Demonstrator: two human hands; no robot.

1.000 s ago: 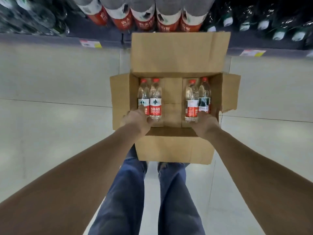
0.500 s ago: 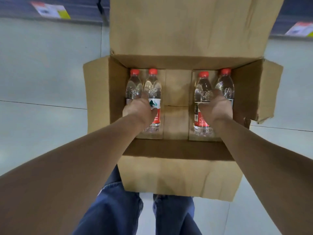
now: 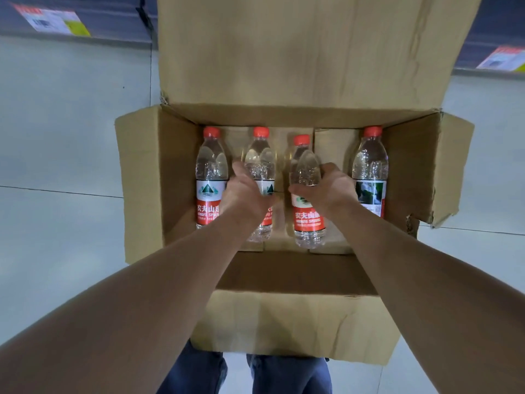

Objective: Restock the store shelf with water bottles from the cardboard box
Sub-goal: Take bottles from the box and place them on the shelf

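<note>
Dim, even overhead light, soft shadows inside the box, wide-angle bending at edges, slight blur

A pale grey tiled floor fills both sides of the view, crossed by thin dark grout lines. Two price tags sit along the dark strip at the top, one at the left and one at the right. Blue jeans show at the bottom edge.

Matt cardboard box, glossy clear plastic bottles
</note>
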